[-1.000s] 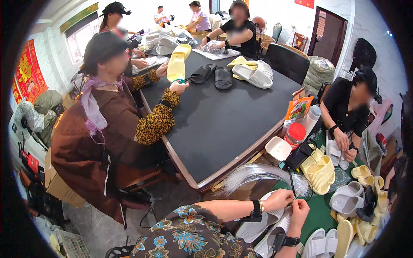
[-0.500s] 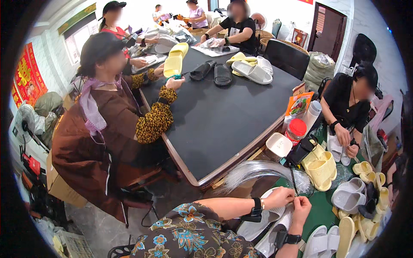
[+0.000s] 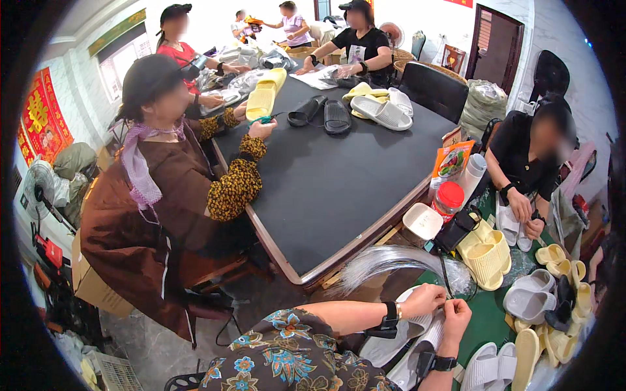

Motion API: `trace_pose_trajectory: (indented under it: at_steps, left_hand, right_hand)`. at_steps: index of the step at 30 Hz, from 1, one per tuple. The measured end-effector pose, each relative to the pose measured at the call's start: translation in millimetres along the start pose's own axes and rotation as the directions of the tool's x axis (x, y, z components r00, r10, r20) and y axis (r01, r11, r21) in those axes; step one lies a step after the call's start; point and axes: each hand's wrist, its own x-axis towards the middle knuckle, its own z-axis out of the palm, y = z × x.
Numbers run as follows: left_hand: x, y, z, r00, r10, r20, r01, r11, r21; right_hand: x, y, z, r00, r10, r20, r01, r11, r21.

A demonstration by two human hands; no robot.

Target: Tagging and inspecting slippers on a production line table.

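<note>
We see the pale slippers [image 3: 383,350] lying on the green surface [image 3: 490,314], beneath the left hand [image 3: 424,300] and right hand [image 3: 458,315]. Both hands' fingers are bent, nearly meeting; we cannot tell what they grasp. Beyond, we find clear strands [image 3: 381,262], yellow slippers [image 3: 484,254] and a dark table [image 3: 326,195].

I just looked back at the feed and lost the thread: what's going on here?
The person's left hand and right hand are almost fingertip to fingertip over flat white slippers; what they hold, if anything, is too small to tell. A curved bundle of clear strands lies beyond. At the black-topped table, a co-worker in a brown smock holds a yellow ribbed slipper. To the right, a co-worker in black handles pale slippers.
</note>
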Motion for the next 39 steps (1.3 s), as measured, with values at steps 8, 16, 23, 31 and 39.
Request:
trace_pose_trajectory:
  at_steps: [8, 16, 23, 31, 39]
  left_hand:
    - [-1, 1, -1, 0.998, 0.053, 0.026, -0.054, 0.997, 0.053]
    - [2, 1, 3, 0.999, 0.03, -0.031, -0.03, 1.0, -0.006]
    - [3, 1, 0, 1.0, 0.02, -0.019, -0.021, 0.998, -0.055]
    - [1, 1, -1, 0.999, 0.034, -0.007, -0.034, 0.996, -0.077]
    - [1, 0, 0, 0.999, 0.035, -0.026, -0.036, 0.997, -0.061]
  right_hand:
    - [3, 8, -4, 1.0, 0.029, -0.002, -0.029, 0.999, -0.032]
    - [2, 11, -3, 0.997, -0.063, -0.054, 0.061, 0.998, -0.034]
    - [2, 6, -4, 0.999, 0.028, -0.028, -0.026, 0.998, 0.062]
    - [3, 9, -2, 0.999, 0.031, -0.042, -0.027, 0.996, 0.091]
    - [2, 6, -6, 1.0, 0.001, 0.004, -0.001, 0.999, 0.051]
